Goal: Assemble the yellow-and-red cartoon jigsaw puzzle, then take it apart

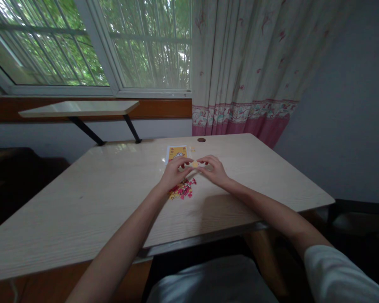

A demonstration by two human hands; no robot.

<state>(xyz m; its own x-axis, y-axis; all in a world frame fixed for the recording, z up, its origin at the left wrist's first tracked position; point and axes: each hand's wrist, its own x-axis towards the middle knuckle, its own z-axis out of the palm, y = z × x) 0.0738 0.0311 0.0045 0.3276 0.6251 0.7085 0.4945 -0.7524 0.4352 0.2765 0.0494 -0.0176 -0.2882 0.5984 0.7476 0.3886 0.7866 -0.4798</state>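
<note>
Between my two hands, just above the table, is a small pale yellow jigsaw piece (195, 164). The fingertips of my left hand (176, 171) pinch it from one side. My right hand (216, 170) grips it from the other side, thumb and fingers closed. Whether it is one piece or two joined ones is too small to tell. Below my left hand lies a loose pile of pink, red and yellow jigsaw pieces (185, 190), partly hidden by that hand. Behind it is a yellow picture sheet (177, 150) with a white border, its lower part covered by my fingers.
A few small yellow pieces (193, 149) lie beside the sheet on the pale wooden table (113, 193). A round cable hole (201, 140) is near the back edge. At the back left, a raised shelf (82, 108) stands on black supports. A curtain (240, 75) hangs behind.
</note>
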